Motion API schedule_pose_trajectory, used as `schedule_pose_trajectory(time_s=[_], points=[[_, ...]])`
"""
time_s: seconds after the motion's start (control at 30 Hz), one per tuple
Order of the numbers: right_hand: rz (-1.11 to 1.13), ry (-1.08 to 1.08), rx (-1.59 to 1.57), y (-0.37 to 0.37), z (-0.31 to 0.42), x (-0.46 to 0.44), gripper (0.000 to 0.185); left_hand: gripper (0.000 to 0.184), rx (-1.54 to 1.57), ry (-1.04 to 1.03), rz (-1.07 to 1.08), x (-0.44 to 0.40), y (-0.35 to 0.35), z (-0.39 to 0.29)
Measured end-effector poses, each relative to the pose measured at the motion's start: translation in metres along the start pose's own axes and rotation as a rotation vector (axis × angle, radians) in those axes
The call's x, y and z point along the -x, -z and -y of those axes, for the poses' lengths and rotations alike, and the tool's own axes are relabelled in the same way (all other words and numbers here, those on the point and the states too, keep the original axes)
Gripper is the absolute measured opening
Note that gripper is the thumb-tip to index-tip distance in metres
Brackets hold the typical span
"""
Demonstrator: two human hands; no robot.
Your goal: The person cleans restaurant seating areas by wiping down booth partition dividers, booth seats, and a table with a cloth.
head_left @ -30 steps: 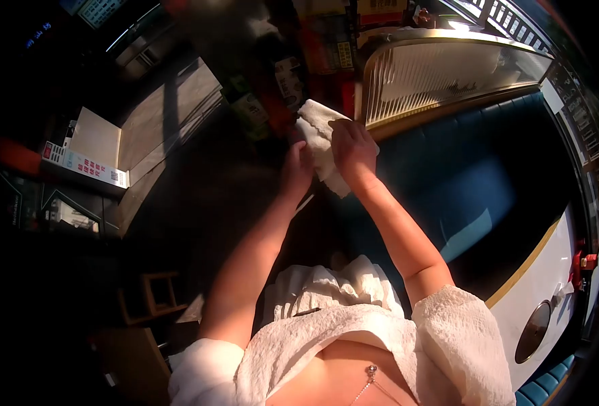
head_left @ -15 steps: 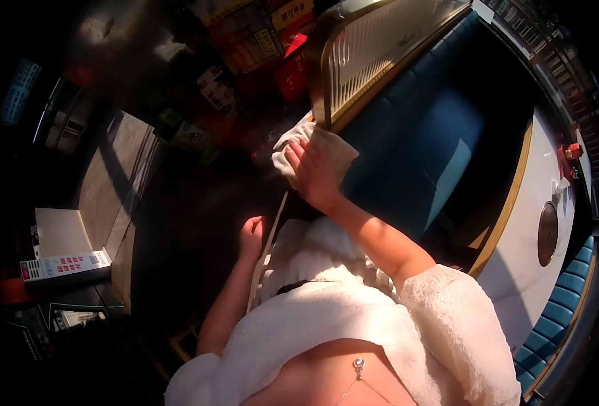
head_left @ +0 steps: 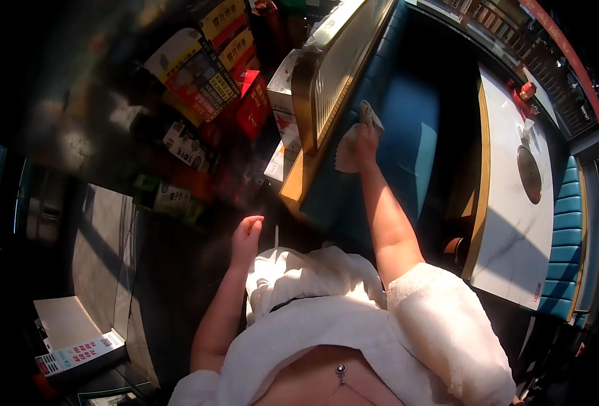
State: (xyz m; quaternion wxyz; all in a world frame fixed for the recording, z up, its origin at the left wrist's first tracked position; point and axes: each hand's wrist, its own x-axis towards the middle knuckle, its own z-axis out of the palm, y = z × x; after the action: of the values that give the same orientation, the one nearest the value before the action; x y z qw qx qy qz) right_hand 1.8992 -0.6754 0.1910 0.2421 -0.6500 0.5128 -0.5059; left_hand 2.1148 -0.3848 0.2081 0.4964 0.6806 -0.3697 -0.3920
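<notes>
My right hand [head_left: 365, 141] is closed on a pale cloth [head_left: 346, 154], with the arm stretched forward. The cloth lies against the blue padded bench [head_left: 404, 145], beside the ribbed glass partition [head_left: 343, 57]. One end of the cloth sticks out past my fingers and a loose flap hangs to their left. My left hand [head_left: 247, 235] hangs in front of my body at the left, its fingers curled in and nothing visible in them.
A marble-look table [head_left: 509, 237] with a round metal inset [head_left: 529, 174] stands at the right, a second blue bench [head_left: 562, 237] beyond it. White boxes [head_left: 282, 166] stack behind the partition's wooden end [head_left: 305, 101]. Colourful cartons [head_left: 198, 78] and a grey counter [head_left: 103, 250] are at the left.
My right hand has moved the cloth from the partition's end forward and right onto the bench. My view has shifted, and the left hand remains near my body.
</notes>
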Motion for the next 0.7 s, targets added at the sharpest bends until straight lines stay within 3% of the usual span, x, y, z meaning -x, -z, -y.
schedule_pose_trajectory(time_s=[0.07,0.13,0.2,0.27,0.37,0.43,0.47,0.53,0.6,0.63,0.7], points=[[-0.015,-0.753,-0.917,0.028,0.056,-0.024,0.034,0.018,-0.047,-0.166,-0.002,-0.018,-0.016,-0.023],[0.029,-0.565,-1.051,0.011,0.071,0.002,0.040,0.023,-0.069,-0.269,-0.002,-0.037,-0.035,-0.043],[-0.007,-0.478,-1.044,-0.017,0.116,0.053,0.046,0.034,-0.314,-0.414,-0.021,-0.061,-0.053,-0.054],[-0.018,-0.425,-1.015,-0.024,0.105,0.032,0.047,0.043,-0.511,-0.591,-0.083,-0.077,-0.074,-0.063],[-0.010,-0.314,-0.946,-0.051,0.089,-0.013,0.050,0.040,-0.694,-0.604,-0.079,-0.084,-0.084,-0.057],[-0.005,-0.516,-0.940,-0.021,0.123,-0.068,0.052,0.040,-0.730,-0.598,-0.069,-0.085,-0.084,-0.059],[-0.012,-0.512,-0.953,-0.025,0.118,-0.083,0.052,0.039,-0.755,-0.582,-0.062,-0.084,-0.083,-0.060],[0.003,-0.349,-1.013,-0.039,0.104,-0.106,0.053,0.038,-0.748,-0.540,-0.051,-0.082,-0.083,-0.068],[0.096,-0.280,-1.032,-0.041,0.099,-0.073,0.054,0.038,-0.715,-0.549,-0.053,-0.082,-0.084,-0.066],[0.160,-0.377,-1.152,-0.025,0.131,-0.035,0.055,0.038,-0.716,-0.530,-0.035,-0.083,-0.083,-0.066],[0.181,-0.266,-0.976,0.002,0.173,0.021,0.055,0.037,-0.715,-0.549,-0.049,-0.083,-0.083,-0.067]])
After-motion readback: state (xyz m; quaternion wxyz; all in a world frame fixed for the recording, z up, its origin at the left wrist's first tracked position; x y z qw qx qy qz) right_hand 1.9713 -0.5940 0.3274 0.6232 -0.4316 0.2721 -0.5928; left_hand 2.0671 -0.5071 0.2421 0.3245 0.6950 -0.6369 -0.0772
